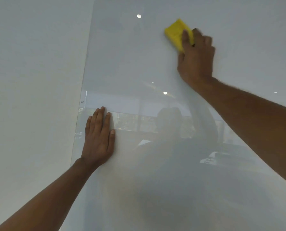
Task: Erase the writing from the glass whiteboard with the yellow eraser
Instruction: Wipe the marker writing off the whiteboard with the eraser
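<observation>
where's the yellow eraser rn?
Head view, upper right: the yellow eraser is against the glass whiteboard, gripped by the right hand.

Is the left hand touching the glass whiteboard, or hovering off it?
Touching. The head view shows the left hand laid flat, palm down, on the glossy glass whiteboard near its left edge, with no gap visible under the fingers.

Glass whiteboard (139,64), yellow eraser (175,33) pressed on.
</observation>
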The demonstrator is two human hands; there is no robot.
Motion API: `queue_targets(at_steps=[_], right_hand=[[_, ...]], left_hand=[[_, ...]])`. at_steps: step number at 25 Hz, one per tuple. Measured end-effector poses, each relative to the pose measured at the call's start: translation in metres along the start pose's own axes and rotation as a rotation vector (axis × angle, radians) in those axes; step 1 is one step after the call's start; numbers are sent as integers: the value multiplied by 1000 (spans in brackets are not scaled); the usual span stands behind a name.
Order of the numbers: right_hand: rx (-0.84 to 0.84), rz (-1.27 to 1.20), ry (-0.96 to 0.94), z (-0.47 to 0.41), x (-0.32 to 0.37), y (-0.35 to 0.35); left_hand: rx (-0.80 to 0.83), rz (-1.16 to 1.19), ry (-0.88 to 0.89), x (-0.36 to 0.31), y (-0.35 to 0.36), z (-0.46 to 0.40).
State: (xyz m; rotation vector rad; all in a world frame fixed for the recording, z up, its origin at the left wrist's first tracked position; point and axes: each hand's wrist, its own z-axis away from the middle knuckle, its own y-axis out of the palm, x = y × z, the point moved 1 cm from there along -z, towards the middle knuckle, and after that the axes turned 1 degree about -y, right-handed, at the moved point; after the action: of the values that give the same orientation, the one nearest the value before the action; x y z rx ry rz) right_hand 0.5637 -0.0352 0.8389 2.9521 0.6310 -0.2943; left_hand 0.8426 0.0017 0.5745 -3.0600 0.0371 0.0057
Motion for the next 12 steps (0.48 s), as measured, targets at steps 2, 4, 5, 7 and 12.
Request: queue_targets(at_steps=[2,4,5,7,12], right_hand=[[73,-103,-250,51,32,11],[173,-278,-459,144,57,9],[220,-365,-589,201,61,5],[378,-402,-889,313,56,-14],[383,-397,-822,321,-20,-40]], left_hand=[[2,-1,2,0,1,1],[7,-3,6,0,-1,1],[12,-3,3,0,-2,1],[25,9,-4,-4,-3,2],[57,-20,121,-22,4,8]])
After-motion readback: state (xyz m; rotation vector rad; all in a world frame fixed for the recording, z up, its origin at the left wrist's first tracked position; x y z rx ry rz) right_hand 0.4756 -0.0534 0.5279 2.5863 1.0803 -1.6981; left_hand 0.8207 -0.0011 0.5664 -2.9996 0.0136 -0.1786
